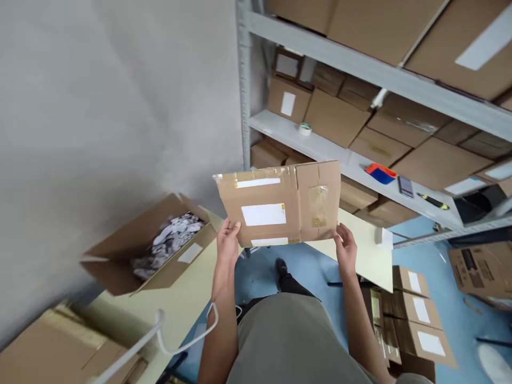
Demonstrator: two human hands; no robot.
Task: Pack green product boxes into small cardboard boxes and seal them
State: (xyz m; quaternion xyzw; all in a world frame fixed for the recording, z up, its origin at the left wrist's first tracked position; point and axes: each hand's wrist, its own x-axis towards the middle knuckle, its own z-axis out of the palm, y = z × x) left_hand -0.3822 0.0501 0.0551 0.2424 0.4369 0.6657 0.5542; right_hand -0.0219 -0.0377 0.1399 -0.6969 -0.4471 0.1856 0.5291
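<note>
Between both hands' fingers (236,226): flattened, creased, rectangular brown cardboard (280,205), tape glossy (319,205).

The flat cardboard (266,194) blocks the way straight ahead of me; under it, between my left fingers (236,228) and right fingers (340,238), there is open air down to the blue floor (260,274); on my left, the open box (168,272) and the wall (120,106) stop a reach, and a white cord (217,318) loops by my arm; on my right, the pale counter (360,250) has bare room, with a small white box (385,238) at its far edge.
</note>
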